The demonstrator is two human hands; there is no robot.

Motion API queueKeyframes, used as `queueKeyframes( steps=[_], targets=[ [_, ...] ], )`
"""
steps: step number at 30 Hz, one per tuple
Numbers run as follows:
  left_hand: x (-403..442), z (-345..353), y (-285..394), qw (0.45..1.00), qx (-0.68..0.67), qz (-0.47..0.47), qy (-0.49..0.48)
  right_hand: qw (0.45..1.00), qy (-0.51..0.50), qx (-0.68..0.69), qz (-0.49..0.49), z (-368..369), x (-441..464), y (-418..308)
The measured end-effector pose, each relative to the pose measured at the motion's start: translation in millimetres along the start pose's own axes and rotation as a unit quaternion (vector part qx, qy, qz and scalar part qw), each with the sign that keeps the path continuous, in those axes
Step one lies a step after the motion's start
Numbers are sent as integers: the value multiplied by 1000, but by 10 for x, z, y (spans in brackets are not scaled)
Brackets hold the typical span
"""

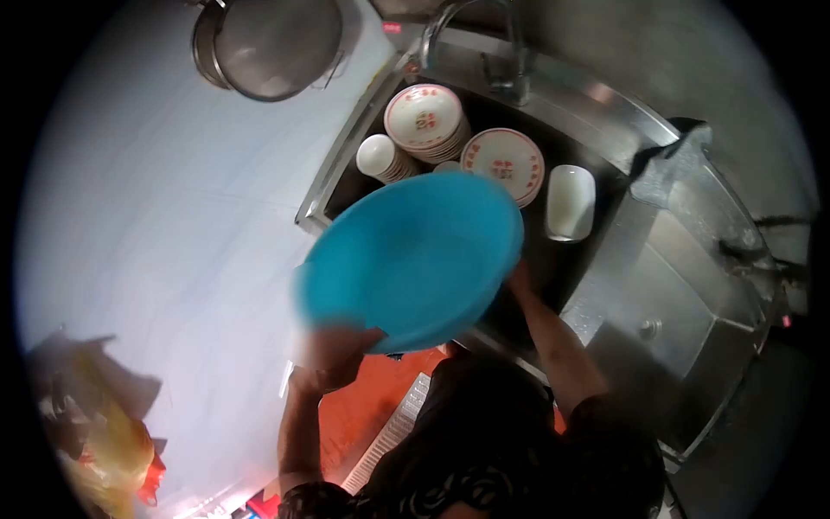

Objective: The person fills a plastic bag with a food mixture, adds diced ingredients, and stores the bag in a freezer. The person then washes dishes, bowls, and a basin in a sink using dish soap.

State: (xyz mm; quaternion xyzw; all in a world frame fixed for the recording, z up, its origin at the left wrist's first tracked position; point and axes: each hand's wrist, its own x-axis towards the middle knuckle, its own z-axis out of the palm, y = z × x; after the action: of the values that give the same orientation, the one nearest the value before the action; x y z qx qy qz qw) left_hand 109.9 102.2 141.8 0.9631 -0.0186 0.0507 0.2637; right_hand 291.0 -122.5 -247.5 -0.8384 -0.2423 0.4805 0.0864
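A large blue plastic basin [415, 251] is held tilted in front of me, over the near left edge of the sink. At its lower left rim my left hand [337, 353] grips it, blurred by motion. My right hand [520, 281] is at the basin's right side, its fingers mostly hidden behind the wall. Beyond the basin, the sink holds a stack of white bowls with red print [424, 117], a stack of printed plates [504, 164], a stack of small white cups [377, 156] and a white rectangular dish [571, 203].
A curved metal faucet [520, 52] rises behind the sink. To the right is a second steel basin [674, 303] with a grey cloth [670, 173] over its corner. On the white counter [173, 216] stand a round metal strainer [277, 43] and plastic bags [112, 441].
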Motion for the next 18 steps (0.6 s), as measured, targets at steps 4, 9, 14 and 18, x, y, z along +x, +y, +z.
queueKeyframes(
  steps=[4,9,14,18],
  targets=[
    [6,-53,57,969,132,166,-124,995,49,40,73,356,43,16],
    [116,3,60,947,135,228,-184,885,81,426,172,-22,156,193],
    [294,56,1,918,147,327,-170,681,191,701,-89,-847,-621,-407],
    [535,185,60,902,161,373,-145,793,103,594,-84,-1174,-586,-1008]
  ],
)
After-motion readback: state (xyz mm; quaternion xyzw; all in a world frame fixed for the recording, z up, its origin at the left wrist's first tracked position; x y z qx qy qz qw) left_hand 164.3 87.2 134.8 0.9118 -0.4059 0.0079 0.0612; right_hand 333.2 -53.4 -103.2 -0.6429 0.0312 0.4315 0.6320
